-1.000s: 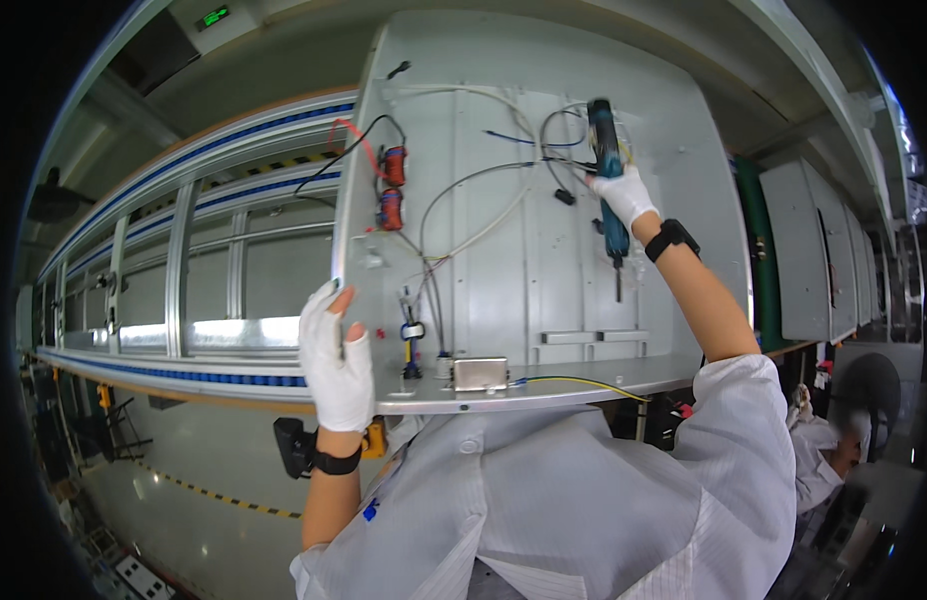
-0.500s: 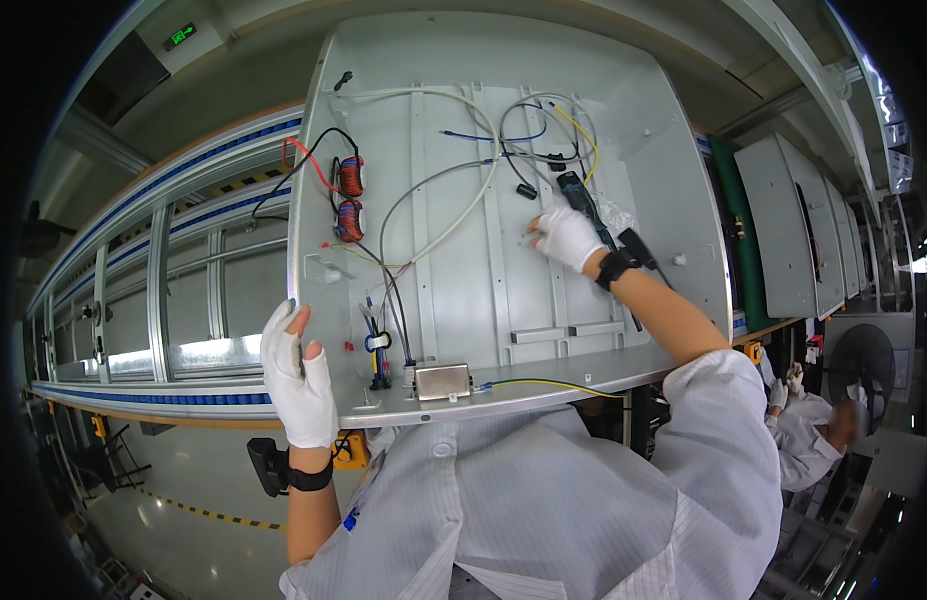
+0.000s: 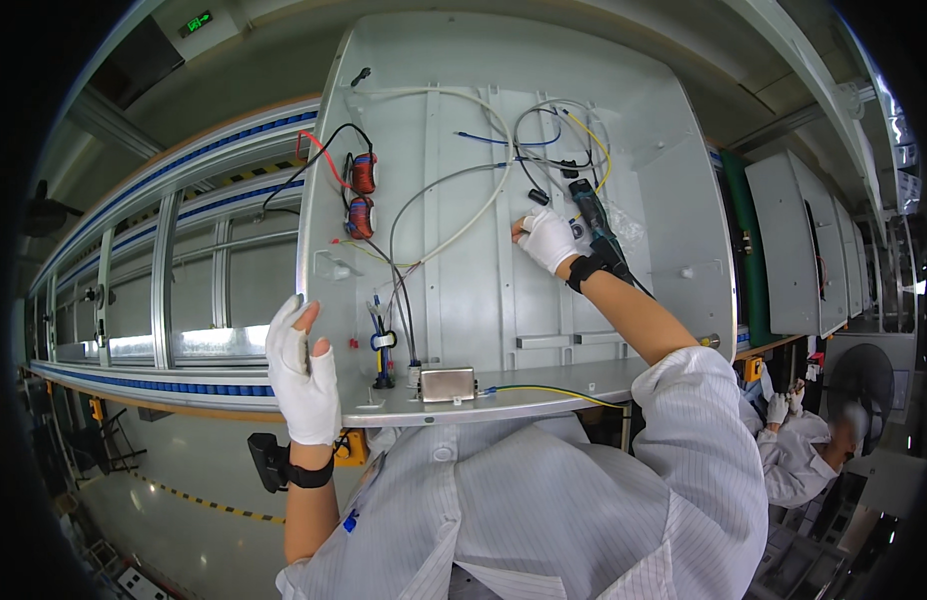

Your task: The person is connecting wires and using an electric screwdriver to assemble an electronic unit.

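Observation:
A large grey metal cabinet point(image 3: 454, 330) lies on its back before me, open side up. My right hand point(image 3: 547, 241), in a white glove with bare fingertips, is over its floor, fingers curled together; whatever they pinch is too small to make out. Just right of it lies a dark teal electric screwdriver point(image 3: 592, 212) with a black cord. My left hand point(image 3: 306, 375), gloved likewise, is raised at the cabinet's near left corner, fingers apart and nothing in them. Close to it are a silver filter box point(image 3: 449, 384) and a cable bundle with a white ring point(image 3: 384, 340).
Two red-wound coils point(image 3: 361, 217) are fixed along the left wall. Loose grey cables point(image 3: 449, 175) loop over the cabinet floor, and a clear plastic bag point(image 3: 629, 230) lies right of the screwdriver. A roller conveyor point(image 3: 164, 395) runs left; a co-worker point(image 3: 799, 440) is at far right.
My right hand has moved left, away from the screwdriver, which now shows more fully. The left hand keeps its pose. The whole view has shifted slightly.

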The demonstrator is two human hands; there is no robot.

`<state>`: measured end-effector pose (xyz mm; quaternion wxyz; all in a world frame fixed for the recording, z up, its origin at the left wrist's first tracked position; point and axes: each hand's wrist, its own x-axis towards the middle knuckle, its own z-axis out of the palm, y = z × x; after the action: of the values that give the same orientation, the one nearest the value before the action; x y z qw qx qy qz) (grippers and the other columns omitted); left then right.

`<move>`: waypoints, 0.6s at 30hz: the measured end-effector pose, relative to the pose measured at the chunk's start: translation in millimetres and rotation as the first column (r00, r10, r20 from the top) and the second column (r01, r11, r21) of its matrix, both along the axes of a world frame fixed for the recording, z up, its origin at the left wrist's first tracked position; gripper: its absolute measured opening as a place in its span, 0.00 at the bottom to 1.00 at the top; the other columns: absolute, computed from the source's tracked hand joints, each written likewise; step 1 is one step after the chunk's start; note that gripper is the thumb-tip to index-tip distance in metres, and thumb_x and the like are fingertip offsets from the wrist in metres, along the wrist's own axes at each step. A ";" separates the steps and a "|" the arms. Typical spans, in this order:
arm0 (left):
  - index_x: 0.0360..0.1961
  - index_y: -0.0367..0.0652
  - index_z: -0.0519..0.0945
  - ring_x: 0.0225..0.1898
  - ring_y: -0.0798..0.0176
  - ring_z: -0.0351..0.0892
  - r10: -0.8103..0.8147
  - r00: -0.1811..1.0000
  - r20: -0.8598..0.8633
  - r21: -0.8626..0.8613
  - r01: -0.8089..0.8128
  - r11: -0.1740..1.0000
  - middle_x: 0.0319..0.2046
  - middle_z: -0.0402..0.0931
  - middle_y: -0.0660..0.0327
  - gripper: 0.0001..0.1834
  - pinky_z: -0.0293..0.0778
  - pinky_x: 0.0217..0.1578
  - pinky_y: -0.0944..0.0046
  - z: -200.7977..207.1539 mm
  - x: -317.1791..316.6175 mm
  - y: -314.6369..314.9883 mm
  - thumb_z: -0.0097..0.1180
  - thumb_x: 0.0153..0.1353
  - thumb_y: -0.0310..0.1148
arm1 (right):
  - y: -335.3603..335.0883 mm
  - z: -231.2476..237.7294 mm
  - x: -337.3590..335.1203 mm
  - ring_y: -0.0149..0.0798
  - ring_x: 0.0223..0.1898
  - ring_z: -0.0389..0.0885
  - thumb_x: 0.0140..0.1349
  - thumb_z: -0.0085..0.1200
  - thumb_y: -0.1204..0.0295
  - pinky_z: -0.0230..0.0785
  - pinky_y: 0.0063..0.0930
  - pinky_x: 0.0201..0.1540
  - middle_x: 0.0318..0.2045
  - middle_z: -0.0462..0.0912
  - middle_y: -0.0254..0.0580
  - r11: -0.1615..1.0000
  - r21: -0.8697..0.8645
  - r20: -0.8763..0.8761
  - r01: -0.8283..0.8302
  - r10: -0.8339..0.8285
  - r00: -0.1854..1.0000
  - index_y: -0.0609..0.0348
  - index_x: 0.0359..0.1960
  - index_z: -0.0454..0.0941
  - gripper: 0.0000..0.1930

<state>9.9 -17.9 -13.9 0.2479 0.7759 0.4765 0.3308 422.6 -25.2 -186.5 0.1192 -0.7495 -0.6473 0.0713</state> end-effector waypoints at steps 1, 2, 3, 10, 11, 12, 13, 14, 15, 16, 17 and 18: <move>0.55 0.40 0.76 0.61 0.51 0.67 0.001 1.000 -0.002 -0.001 -0.001 1.000 0.59 0.69 0.50 0.18 0.60 0.62 0.57 0.3 0.1 0.2 0.47 0.69 0.36 | 0.6 -1.2 0.7 0.45 0.39 0.81 0.52 0.61 0.61 0.71 0.40 0.42 0.32 0.82 0.38 1.000 -0.002 0.016 0.001 -0.001 1.000 0.44 0.30 0.86 0.07; 0.55 0.40 0.76 0.61 0.51 0.67 -0.001 1.000 -0.005 0.001 0.001 1.000 0.59 0.69 0.50 0.18 0.60 0.62 0.57 0.7 0.3 0.7 0.47 0.69 0.36 | 0.8 -2.3 1.0 0.45 0.39 0.81 0.52 0.61 0.61 0.70 0.40 0.42 0.31 0.82 0.38 1.000 -0.004 0.033 0.002 -0.002 0.999 0.44 0.30 0.85 0.06; 0.56 0.40 0.76 0.61 0.51 0.67 0.002 1.000 -0.008 0.002 -0.002 1.000 0.59 0.69 0.50 0.18 0.60 0.62 0.57 0.4 -0.4 1.1 0.47 0.69 0.37 | 1.8 -1.1 -1.9 0.45 0.39 0.81 0.52 0.61 0.61 0.70 0.40 0.42 0.31 0.82 0.38 1.000 -0.005 0.031 -0.002 0.003 1.000 0.44 0.30 0.85 0.06; 0.54 0.38 0.77 0.59 0.48 0.68 0.008 1.000 0.008 0.020 -0.009 1.000 0.57 0.70 0.46 0.17 0.62 0.60 0.55 4.0 0.8 2.0 0.50 0.66 0.33 | -1.1 0.5 -5.8 0.47 0.36 0.81 0.55 0.58 0.64 0.71 0.42 0.39 0.29 0.82 0.43 0.999 -0.012 0.170 -0.040 0.041 0.985 0.50 0.27 0.83 0.06; 0.53 0.37 0.77 0.59 0.47 0.68 -0.009 1.000 -0.006 0.041 0.009 0.999 0.56 0.70 0.46 0.17 0.61 0.60 0.54 4.8 1.9 2.8 0.50 0.66 0.33 | -1.6 0.0 -3.6 0.47 0.35 0.82 0.55 0.57 0.64 0.72 0.42 0.38 0.29 0.82 0.44 0.999 -0.021 0.157 -0.033 0.036 0.987 0.51 0.27 0.83 0.07; 0.52 0.37 0.77 0.59 0.46 0.68 -0.008 0.999 -0.031 0.060 0.009 0.998 0.55 0.71 0.45 0.17 0.61 0.60 0.53 5.2 -1.5 2.3 0.50 0.65 0.33 | 1.4 7.6 -10.1 0.48 0.33 0.82 0.55 0.57 0.67 0.72 0.42 0.37 0.29 0.82 0.45 0.999 -0.038 0.090 0.011 -0.008 0.996 0.52 0.26 0.81 0.06; 0.51 0.36 0.77 0.59 0.45 0.68 0.001 1.000 -0.026 0.053 0.000 0.999 0.54 0.71 0.44 0.17 0.61 0.61 0.52 5.8 -3.5 1.5 0.51 0.64 0.33 | 4.8 18.1 -19.1 0.48 0.33 0.82 0.55 0.57 0.68 0.73 0.42 0.37 0.29 0.82 0.46 0.999 0.043 -0.016 0.026 -0.025 1.000 0.54 0.26 0.80 0.05; 0.51 0.37 0.77 0.59 0.44 0.68 -0.001 1.000 -0.031 0.082 0.004 0.997 0.53 0.73 0.46 0.17 0.62 0.60 0.52 4.9 -3.5 1.9 0.52 0.62 0.32 | 8.1 30.9 -32.1 0.48 0.33 0.82 0.55 0.57 0.70 0.73 0.41 0.38 0.29 0.82 0.47 0.992 0.117 -0.125 0.050 -0.035 0.991 0.55 0.26 0.79 0.04; 0.48 0.37 0.78 0.59 0.43 0.68 -0.033 0.999 -0.034 0.087 0.036 0.996 0.51 0.74 0.47 0.16 0.61 0.60 0.51 5.9 -1.8 3.2 0.52 0.63 0.34 | 9.4 50.9 -55.7 0.49 0.33 0.81 0.55 0.55 0.73 0.73 0.39 0.38 0.29 0.82 0.47 0.990 0.087 -0.392 0.109 -0.066 0.917 0.57 0.28 0.78 0.02; 0.46 0.38 0.80 0.58 0.42 0.68 -0.071 0.997 -0.038 0.093 0.074 0.993 0.50 0.75 0.48 0.15 0.60 0.61 0.51 8.6 -0.1 5.6 0.53 0.63 0.36 | 8.1 66.8 -77.1 0.49 0.34 0.81 0.56 0.54 0.74 0.74 0.37 0.38 0.29 0.81 0.48 0.996 0.086 -0.458 0.032 0.011 0.889 0.58 0.30 0.78 0.03; 0.46 0.38 0.80 0.58 0.42 0.68 -0.051 0.997 -0.058 0.089 0.056 0.994 0.50 0.75 0.48 0.15 0.60 0.61 0.51 12.0 -1.1 9.9 0.53 0.63 0.36 | 4.9 82.6 -102.8 0.49 0.35 0.81 0.56 0.53 0.74 0.74 0.37 0.39 0.29 0.81 0.48 0.993 0.057 -0.509 -0.101 0.116 0.853 0.58 0.31 0.78 0.03; 0.43 0.39 0.81 0.59 0.42 0.67 -0.175 0.968 -0.180 0.139 0.202 0.970 0.49 0.76 0.50 0.15 0.58 0.63 0.50 14.0 -1.2 16.7 0.52 0.63 0.38 | 0.7 97.4 -129.4 0.49 0.35 0.81 0.56 0.53 0.74 0.74 0.37 0.39 0.29 0.81 0.49 0.973 0.034 -0.557 -0.227 0.207 0.805 0.58 0.31 0.78 0.03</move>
<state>8.7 -1.2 0.2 0.1759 0.8598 0.3920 0.2759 293.1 -24.5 -89.2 0.2805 -0.6192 -0.6644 0.3106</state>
